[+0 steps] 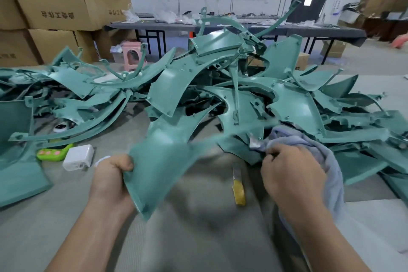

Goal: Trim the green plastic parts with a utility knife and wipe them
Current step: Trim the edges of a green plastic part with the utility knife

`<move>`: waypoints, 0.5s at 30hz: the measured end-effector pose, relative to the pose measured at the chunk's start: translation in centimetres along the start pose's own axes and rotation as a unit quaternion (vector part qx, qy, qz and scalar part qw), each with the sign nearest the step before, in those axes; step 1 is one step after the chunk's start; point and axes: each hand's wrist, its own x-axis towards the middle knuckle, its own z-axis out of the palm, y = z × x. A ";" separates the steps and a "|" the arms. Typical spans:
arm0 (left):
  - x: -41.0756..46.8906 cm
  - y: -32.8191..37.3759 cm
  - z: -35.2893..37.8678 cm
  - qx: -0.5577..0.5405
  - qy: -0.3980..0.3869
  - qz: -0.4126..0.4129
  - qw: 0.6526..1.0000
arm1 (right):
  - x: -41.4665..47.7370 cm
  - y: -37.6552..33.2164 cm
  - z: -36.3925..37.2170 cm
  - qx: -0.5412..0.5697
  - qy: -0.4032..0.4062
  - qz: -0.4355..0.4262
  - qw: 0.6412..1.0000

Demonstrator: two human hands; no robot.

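I am gripping a curved green panel (163, 168) in my left hand (112, 178), my right hand (291, 174) bunching the grey cloth (313, 146) for wiping, the yellow utility knife (238, 187) lying idle on the grey mat (198, 238) and a large pile of green parts (220, 86) apparently awaiting work.

Held part (161, 161): curved green plastic panel, tilted, near centre, blurred.
Parts pile (220, 86): tangled green panels, far across.
Utility knife (238, 185): yellow, lying near centre.
Cloth (309, 146): grey-blue, bunched, right.
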 end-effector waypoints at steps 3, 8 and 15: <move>0.3 0.1 -0.5 0.067 0.045 0.004 0.997 | -0.4 -1.1 -0.6 -0.121 0.014 0.064 0.991; 0.8 1.9 -1.8 -0.011 -0.012 0.053 0.998 | -2.3 -2.6 0.0 0.063 0.077 -0.073 0.992; 1.8 2.3 -2.2 0.029 0.093 0.189 0.977 | -2.4 -3.1 1.0 0.088 -0.111 0.048 0.989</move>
